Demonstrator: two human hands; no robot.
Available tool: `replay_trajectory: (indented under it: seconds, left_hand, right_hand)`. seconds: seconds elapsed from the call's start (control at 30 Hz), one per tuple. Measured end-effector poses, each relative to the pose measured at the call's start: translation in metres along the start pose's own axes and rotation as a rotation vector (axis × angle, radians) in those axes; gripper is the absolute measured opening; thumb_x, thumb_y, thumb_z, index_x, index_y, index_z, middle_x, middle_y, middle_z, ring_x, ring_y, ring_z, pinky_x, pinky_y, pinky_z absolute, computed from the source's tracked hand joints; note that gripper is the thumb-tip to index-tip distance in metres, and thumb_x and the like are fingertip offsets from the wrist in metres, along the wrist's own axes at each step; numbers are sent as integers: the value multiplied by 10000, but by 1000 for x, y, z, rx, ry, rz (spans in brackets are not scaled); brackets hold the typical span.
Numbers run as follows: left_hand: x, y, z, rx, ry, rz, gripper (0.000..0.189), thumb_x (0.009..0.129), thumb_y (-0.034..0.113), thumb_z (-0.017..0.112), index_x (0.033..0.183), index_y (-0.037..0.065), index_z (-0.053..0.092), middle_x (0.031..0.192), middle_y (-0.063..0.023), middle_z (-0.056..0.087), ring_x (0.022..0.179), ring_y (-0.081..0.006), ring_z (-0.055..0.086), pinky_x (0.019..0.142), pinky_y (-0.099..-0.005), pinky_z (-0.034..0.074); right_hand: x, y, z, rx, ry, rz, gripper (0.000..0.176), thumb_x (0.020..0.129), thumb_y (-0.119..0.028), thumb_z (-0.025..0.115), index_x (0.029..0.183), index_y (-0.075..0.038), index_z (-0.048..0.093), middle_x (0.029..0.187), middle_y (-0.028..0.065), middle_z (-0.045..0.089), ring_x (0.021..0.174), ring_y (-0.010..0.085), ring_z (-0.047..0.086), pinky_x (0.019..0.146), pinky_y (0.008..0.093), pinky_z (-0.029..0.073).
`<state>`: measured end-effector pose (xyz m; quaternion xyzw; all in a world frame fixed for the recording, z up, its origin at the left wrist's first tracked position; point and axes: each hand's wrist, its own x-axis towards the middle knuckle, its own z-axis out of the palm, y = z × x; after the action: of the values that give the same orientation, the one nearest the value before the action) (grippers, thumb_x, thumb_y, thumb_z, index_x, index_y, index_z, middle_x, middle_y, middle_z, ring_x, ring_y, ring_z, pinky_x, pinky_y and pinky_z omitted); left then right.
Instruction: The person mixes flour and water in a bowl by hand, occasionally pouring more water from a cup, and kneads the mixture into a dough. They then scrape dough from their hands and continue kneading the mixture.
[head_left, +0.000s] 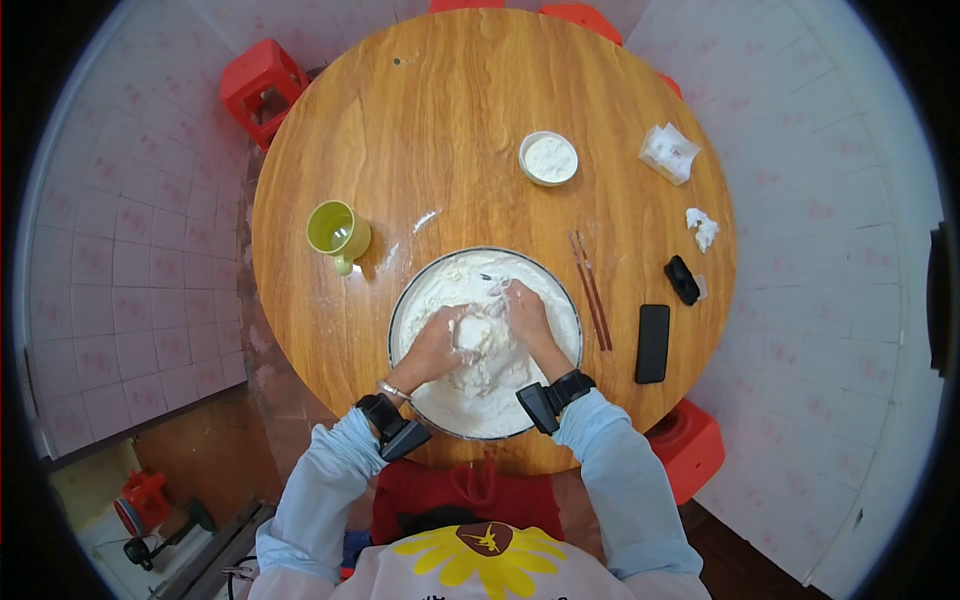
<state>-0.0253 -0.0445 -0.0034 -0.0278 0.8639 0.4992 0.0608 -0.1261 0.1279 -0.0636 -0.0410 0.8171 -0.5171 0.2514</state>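
Observation:
A wide basin with a dark rim (485,249) stands at the near side of the round table, full of white flour (440,283). My left hand (436,346) is inside it on the left, its fingers curled around a clump of flour near the middle. Opposite it, my right hand (523,317) reaches in from the right, fingers bent down into the flour and coated white. Flour partly hides the fingertips of both hands. Beneath and between them the flour is heaped and lumpy.
On the wooden table (450,130) are a green mug (338,232), a white bowl of flour (549,158), chopsticks (592,290), a black phone (652,343), a small black object (682,280), crumpled tissue (702,229) and a clear packet (669,153). Red stools (262,88) surround it.

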Motion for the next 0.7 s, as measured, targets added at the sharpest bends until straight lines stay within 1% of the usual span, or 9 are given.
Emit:
replay_trajectory:
  seconds: [0.07, 0.17, 0.2, 0.23, 0.3, 0.37, 0.43, 0.57, 0.7]
  left_hand:
    - [-3, 15, -7, 2, -144, 88, 736, 686, 255, 805, 1289, 30, 447, 1207, -188, 511, 1145, -316, 492, 980, -370, 381]
    - [-19, 21, -8, -69, -88, 168, 747, 701, 274, 794, 1309, 32, 433, 1211, -187, 509, 1152, -340, 476, 985, -384, 380]
    - [-22, 24, -13, -110, -121, 23, 763, 709, 283, 794, 1309, 6, 412, 1246, -200, 488, 1171, -334, 464, 1003, -390, 370]
    - [-27, 21, -14, -104, -111, 35, 763, 709, 283, 794, 1309, 6, 412, 1246, -200, 488, 1171, -334, 464, 1003, -390, 370]
    - [-39, 12, -10, -465, -30, -241, 781, 727, 338, 774, 1305, -18, 389, 1257, -221, 469, 1161, -352, 464, 994, -401, 376]
    - [-49, 14, -4, -348, 19, -134, 784, 730, 334, 767, 1302, -28, 372, 1261, -244, 450, 1170, -381, 445, 1010, -411, 353]
    - [-53, 15, -1, 47, -42, 98, 805, 713, 280, 779, 1318, -32, 349, 1263, -268, 428, 1176, -417, 414, 1033, -428, 319]
    - [-80, 20, 8, 177, -168, 104, 849, 693, 173, 745, 1360, -44, 268, 1300, -303, 372, 1189, -472, 369, 1044, -490, 286]
    - [-83, 8, 25, 233, -122, 23, 803, 673, 121, 732, 1330, -26, 294, 1247, -299, 402, 1177, -484, 369, 1041, -511, 280]
  right_hand:
    - [-11, -33, -11, -115, -41, 4, 243, 907, -244, 460, 946, -59, 614, 944, 205, 617, 890, 389, 589, 758, 460, 462]
    - [-34, -51, -8, -447, -98, -97, 269, 910, -240, 458, 952, -25, 613, 983, 208, 619, 906, 393, 580, 781, 456, 459]
    - [-35, -28, -1, -437, -115, -295, 276, 913, -237, 452, 957, -14, 610, 980, 203, 621, 908, 387, 578, 793, 452, 454]
    - [-38, -15, 4, -425, -129, -495, 284, 916, -233, 446, 962, -3, 606, 978, 198, 623, 910, 381, 577, 805, 448, 450]
    - [-66, -41, 0, -392, -232, -308, 301, 924, -234, 435, 1042, -12, 600, 1037, 192, 612, 977, 368, 557, 863, 438, 424]
    - [-90, -54, -1, -372, -182, -404, 282, 898, -213, 452, 1047, -20, 594, 1033, 188, 605, 993, 351, 549, 860, 442, 403]
    - [-112, -58, 0, -421, -92, -458, 272, 872, -201, 473, 1045, -28, 593, 1020, 184, 605, 979, 344, 552, 851, 433, 398]
    - [-143, -33, 15, -515, 166, -644, 297, 788, -189, 534, 1048, -53, 581, 1021, 168, 589, 947, 336, 550, 811, 426, 386]
    - [-139, -19, 24, -600, 156, -650, 402, 734, -201, 560, 1109, -61, 532, 1091, 166, 546, 1014, 343, 504, 839, 472, 351]
